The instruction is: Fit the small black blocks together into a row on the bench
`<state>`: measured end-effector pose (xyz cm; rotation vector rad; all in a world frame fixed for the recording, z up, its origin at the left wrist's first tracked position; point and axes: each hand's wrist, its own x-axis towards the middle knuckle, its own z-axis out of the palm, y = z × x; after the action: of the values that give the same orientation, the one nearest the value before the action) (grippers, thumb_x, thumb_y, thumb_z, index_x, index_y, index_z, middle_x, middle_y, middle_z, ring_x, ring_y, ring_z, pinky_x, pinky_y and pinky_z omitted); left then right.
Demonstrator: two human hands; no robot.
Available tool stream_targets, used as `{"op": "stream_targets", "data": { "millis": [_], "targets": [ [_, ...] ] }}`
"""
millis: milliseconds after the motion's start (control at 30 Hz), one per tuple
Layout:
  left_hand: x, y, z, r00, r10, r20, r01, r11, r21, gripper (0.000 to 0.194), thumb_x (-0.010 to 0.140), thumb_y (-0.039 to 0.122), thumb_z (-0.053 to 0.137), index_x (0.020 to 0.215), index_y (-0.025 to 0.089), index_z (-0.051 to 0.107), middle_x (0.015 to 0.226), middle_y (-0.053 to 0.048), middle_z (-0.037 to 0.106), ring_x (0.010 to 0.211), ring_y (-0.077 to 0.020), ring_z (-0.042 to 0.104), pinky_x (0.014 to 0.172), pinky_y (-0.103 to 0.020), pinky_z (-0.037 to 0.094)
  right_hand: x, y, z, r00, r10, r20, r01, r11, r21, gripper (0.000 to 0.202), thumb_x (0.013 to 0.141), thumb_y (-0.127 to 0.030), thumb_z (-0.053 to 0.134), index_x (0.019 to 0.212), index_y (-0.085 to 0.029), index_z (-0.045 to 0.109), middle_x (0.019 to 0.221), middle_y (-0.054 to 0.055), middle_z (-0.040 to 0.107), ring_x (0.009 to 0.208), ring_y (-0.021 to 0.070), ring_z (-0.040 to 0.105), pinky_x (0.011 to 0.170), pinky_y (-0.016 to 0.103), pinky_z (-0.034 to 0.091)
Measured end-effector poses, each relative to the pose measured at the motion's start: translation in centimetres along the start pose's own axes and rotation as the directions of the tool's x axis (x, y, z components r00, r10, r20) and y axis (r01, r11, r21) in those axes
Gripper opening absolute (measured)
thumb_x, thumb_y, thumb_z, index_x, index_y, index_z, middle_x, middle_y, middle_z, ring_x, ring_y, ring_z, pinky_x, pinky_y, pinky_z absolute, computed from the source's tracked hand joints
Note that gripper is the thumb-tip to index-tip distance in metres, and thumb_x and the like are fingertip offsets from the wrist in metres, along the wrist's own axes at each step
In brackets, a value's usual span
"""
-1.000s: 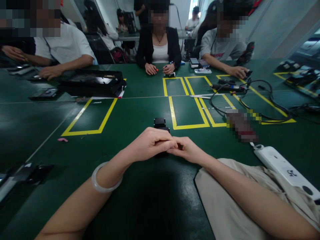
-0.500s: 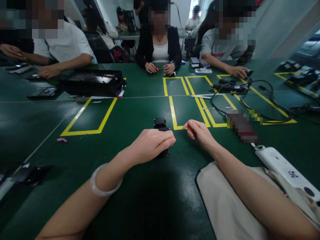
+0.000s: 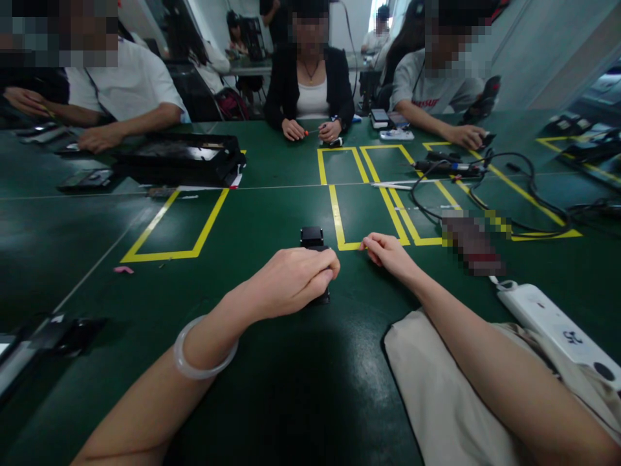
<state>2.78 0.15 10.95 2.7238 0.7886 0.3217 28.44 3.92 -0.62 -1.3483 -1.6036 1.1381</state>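
Note:
A small black device (image 3: 312, 237) lies on the green table ahead of me, its squarish far end in sight. My left hand (image 3: 295, 279) covers the middle of it with bent fingers closed around it, so most of its shape is hidden. Its near end shows just below my fingers. To the right, my right hand (image 3: 388, 252) hovers apart from the device, by the corner of a yellow tape outline. Thumb and fingers there are pinched together, and whatever may be between them is too small to make out.
Yellow tape outlines (image 3: 337, 217) mark the table. At right lie black cables (image 3: 528, 188), a blurred-out phone-like slab (image 3: 473, 243), a white power strip (image 3: 557, 323) and beige cloth (image 3: 422, 382). A black tray (image 3: 179, 158) stands far left. Co-workers sit opposite, one handling a small red-tipped item (image 3: 306, 133).
My left fingers have shifted slightly over the black device. My right hand has barely moved and keeps its pinch. The whole view has shifted a little.

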Motion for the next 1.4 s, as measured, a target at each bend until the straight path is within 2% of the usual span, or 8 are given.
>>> {"op": "stream_targets", "data": {
  "millis": [200, 233, 333, 433, 600, 900, 1133, 1400],
  "targets": [
    [-0.2, -0.4, -0.2, 0.999, -0.027, 0.037, 0.026, 1.0, 0.007, 0.025, 0.098, 0.025, 0.033, 0.104, 0.019, 0.056, 0.089, -0.001, 0.063, 0.079, -0.0144, 0.06, 0.073, -0.024, 0.041, -1.1, -1.1, 1.0, 0.972, -0.027, 0.234, 0.046, 0.996, -0.077, 0.03, 0.079, -0.045, 0.062, 0.081, -0.016, 0.06, 0.055, -0.008, 0.043, 0.05, 0.0074, 0.038, 0.049, 0.023, 0.028],
    [-0.2, -0.5, -0.2, 0.999, -0.026, 0.042, 0.026, 1.0, 0.003, 0.025, 0.099, 0.026, 0.033, 0.106, 0.02, 0.056, 0.091, -0.001, 0.064, 0.081, -0.0145, 0.061, 0.073, -0.024, 0.042, -1.3, -1.4, 1.2, 0.945, -0.028, 0.326, 0.073, 0.989, -0.127, 0.031, 0.079, -0.045, 0.063, 0.088, -0.016, 0.06, 0.057, -0.008, 0.044, 0.051, 0.0077, 0.039, 0.051, 0.023, 0.029],
    [-0.2, -0.6, -0.2, 0.998, -0.021, 0.058, 0.022, 1.0, -0.015, 0.027, 0.1, 0.029, 0.033, 0.109, 0.019, 0.056, 0.095, -0.002, 0.065, 0.084, -0.0147, 0.061, 0.075, -0.024, 0.042, -2.0, -2.2, 1.8, 0.905, -0.043, 0.423, 0.217, 0.902, -0.373, 0.038, 0.078, -0.045, 0.065, 0.103, -0.018, 0.057, 0.065, -0.007, 0.052, 0.057, 0.0089, 0.047, 0.056, 0.024, 0.031],
    [-0.1, -0.6, -0.3, 0.998, -0.015, 0.063, 0.017, 0.999, -0.028, 0.03, 0.101, 0.032, 0.03, 0.105, 0.018, 0.057, 0.095, -0.003, 0.065, 0.084, -0.0152, 0.061, 0.076, -0.025, 0.042, -2.6, -2.9, 2.5, 0.901, -0.053, 0.431, 0.32, 0.752, -0.576, 0.042, 0.077, -0.046, 0.066, 0.108, -0.02, 0.055, 0.075, -0.004, 0.057, 0.063, 0.0116, 0.051, 0.056, 0.024, 0.028],
    [0.1, -0.5, -0.3, 0.998, -0.019, 0.057, 0.022, 0.998, -0.057, 0.032, 0.101, 0.033, 0.031, 0.097, 0.017, 0.058, 0.09, -0.002, 0.066, 0.081, -0.0147, 0.061, 0.074, -0.025, 0.042, -3.3, -3.3, 3.7, 0.878, -0.103, 0.467, 0.414, 0.652, -0.635, 0.052, 0.076, -0.046, 0.067, 0.119, -0.021, 0.052, 0.089, 0.002, 0.064, 0.08, 0.019, 0.061, 0.061, 0.027, 0.035],
    [0.3, -0.5, 0.4, 0.999, 0.032, -0.028, -0.036, 0.986, -0.16, 0.028, 0.099, 0.03, 0.039, 0.093, 0.015, 0.062, 0.091, -0.003, 0.066, 0.084, -0.014, 0.061, 0.076, -0.023, 0.042, -3.2, -3.0, 4.7, 0.88, -0.112, 0.462, 0.426, 0.615, -0.663, 0.049, 0.079, -0.049, 0.064, 0.118, -0.021, 0.053, 0.114, 0.009, 0.067, 0.1, 0.0264, 0.064, 0.07, 0.031, 0.044],
    [0.4, -0.5, 0.9, 0.994, 0.053, -0.092, -0.069, 0.981, -0.184, 0.021, 0.097, 0.025, 0.044, 0.094, 0.015, 0.062, 0.091, -0.004, 0.067, 0.084, -0.0128, 0.061, 0.075, -0.021, 0.042, -3.1, -2.8, 4.9, 0.878, -0.107, 0.467, 0.434, 0.591, -0.68, 0.048, 0.079, -0.051, 0.063, 0.115, -0.02, 0.055, 0.107, 0.01, 0.069, 0.096, 0.027, 0.066, 0.07, 0.032, 0.045],
    [0.5, -0.5, 1.1, 0.99, 0.031, -0.135, -0.039, 0.998, -0.05, 0.03, 0.099, 0.031, 0.036, 0.084, 0.016, 0.058, 0.081, -0.002, 0.066, 0.072, -0.012, 0.06, 0.067, -0.022, 0.041, -3.0, -2.7, 5.5, 0.878, -0.135, 0.458, 0.443, 0.587, -0.677, 0.046, 0.08, -0.051, 0.061, 0.115, -0.021, 0.057, 0.104, 0.011, 0.07, 0.094, 0.0275, 0.066, 0.067, 0.032, 0.045]
  ]
}}
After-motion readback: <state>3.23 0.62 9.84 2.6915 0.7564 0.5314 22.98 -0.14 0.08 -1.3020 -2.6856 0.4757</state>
